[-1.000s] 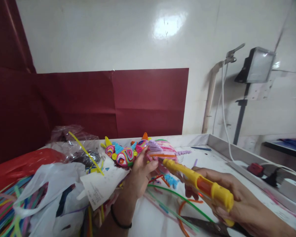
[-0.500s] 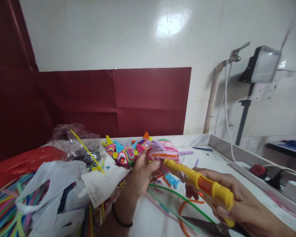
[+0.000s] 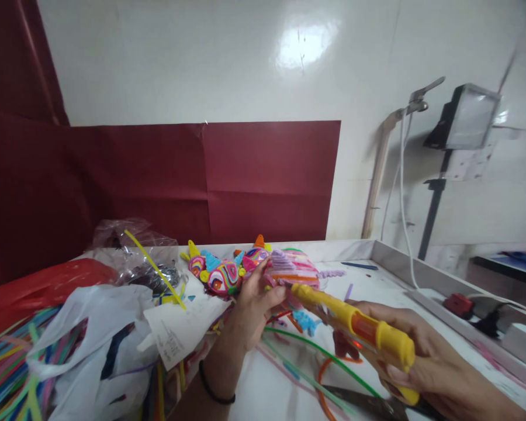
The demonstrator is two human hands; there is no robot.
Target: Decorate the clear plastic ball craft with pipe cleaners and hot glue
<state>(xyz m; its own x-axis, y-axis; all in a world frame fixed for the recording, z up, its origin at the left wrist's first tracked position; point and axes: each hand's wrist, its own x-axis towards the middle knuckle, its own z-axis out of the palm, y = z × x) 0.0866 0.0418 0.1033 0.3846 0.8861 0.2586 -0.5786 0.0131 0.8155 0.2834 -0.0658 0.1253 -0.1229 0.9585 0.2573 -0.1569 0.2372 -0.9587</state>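
My right hand (image 3: 405, 351) is wrapped round a yellow glue gun (image 3: 353, 316), whose nozzle points left at a pink and lilac striped fuzzy craft figure (image 3: 296, 269). A small red light glows under the gun's body. With fingers and thumb closed, my left hand (image 3: 256, 298) grips the near side of that figure; the exact contact spot is partly hidden. A curly lilac pipe cleaner tail (image 3: 332, 273) sticks out to its right. Just left of the figure lie several colourful finished-looking fuzzy figures (image 3: 222, 276) with spiral patterns. Under the glue gun sits a blue fuzzy piece (image 3: 305, 321).
Scissors (image 3: 363, 400) and green and orange pipe cleaners (image 3: 324, 351) lie in front. At left are a white plastic bag (image 3: 100, 345), bundled pipe cleaners (image 3: 9, 356), a red bag (image 3: 56, 280) and white paper (image 3: 179, 327). A power strip with a red plug (image 3: 459, 304) stands right.
Almost nothing differs. Both hands keep their places, with the glue gun's nozzle still at the pink striped figure; the view has shifted very slightly.
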